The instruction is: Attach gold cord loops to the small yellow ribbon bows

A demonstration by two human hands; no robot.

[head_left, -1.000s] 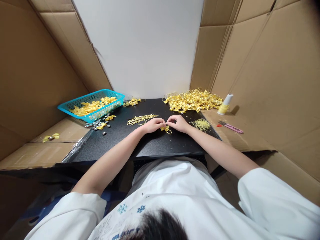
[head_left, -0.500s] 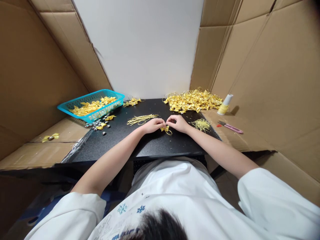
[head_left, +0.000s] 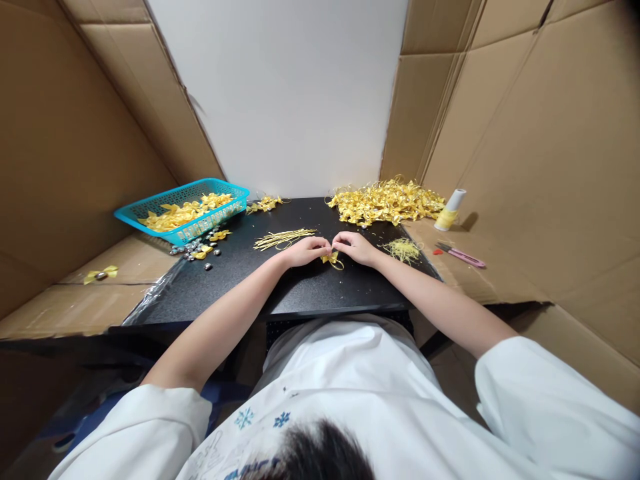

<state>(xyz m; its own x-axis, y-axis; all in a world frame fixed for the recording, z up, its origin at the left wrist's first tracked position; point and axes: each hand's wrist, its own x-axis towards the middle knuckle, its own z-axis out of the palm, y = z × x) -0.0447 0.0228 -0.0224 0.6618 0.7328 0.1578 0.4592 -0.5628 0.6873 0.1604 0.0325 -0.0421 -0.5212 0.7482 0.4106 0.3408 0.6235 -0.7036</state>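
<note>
A small yellow ribbon bow (head_left: 332,259) with a thin gold loop lies at the middle of the black table (head_left: 280,287). My left hand (head_left: 309,250) pinches it from the left, fingers closed. From the right, my right hand (head_left: 356,247) pinches the same bow, fingers curled. A bundle of gold cord pieces (head_left: 284,238) lies just left of my hands. Right of them sits a small tangle of yellow thread (head_left: 403,249).
A turquoise basket (head_left: 186,212) of yellow bows stands at the back left, with small silver bells (head_left: 196,249) and bows beside it. A big heap of gold ribbon pieces (head_left: 387,200) lies at the back right. A thread spool (head_left: 450,209) and pink-handled scissors (head_left: 461,254) rest on the cardboard at right. Cardboard walls close both sides.
Both hands stay pinched on the bow; only the fingers shift slightly. Nothing else has moved.
</note>
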